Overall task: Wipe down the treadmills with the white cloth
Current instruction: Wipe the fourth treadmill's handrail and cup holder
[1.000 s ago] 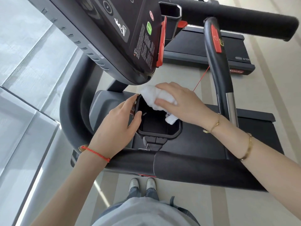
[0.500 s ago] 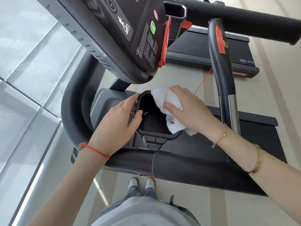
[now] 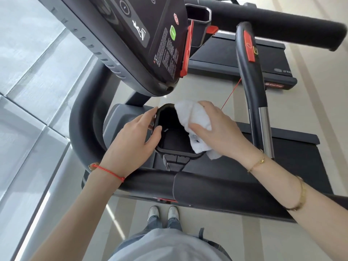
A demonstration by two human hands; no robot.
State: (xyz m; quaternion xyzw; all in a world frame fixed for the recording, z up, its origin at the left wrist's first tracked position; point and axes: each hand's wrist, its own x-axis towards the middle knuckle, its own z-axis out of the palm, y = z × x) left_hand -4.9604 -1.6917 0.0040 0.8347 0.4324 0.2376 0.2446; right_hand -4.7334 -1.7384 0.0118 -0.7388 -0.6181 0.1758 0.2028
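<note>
Wiping the black cup holder on the treadmill

The right hand (image 3: 220, 132) gripped the white cloth (image 3: 195, 117) and had slid it from inside the cup holder (image 3: 177, 153) up onto its right rim. The left hand (image 3: 131, 140) still held the left rim, thumb hooked over the edge. Small print on the treadmill's (image 3: 216, 191) console (image 3: 162, 34) was too blurry to read.

We wipe the treadmill's cup holder

At frame centre our right hand (image 3: 220, 132) presses the white cloth (image 3: 195, 117) against the right rim of the black cup holder (image 3: 169, 140), while our left hand (image 3: 131, 142) grips its left rim; the console (image 3: 143, 40) fills the upper centre.
</note>
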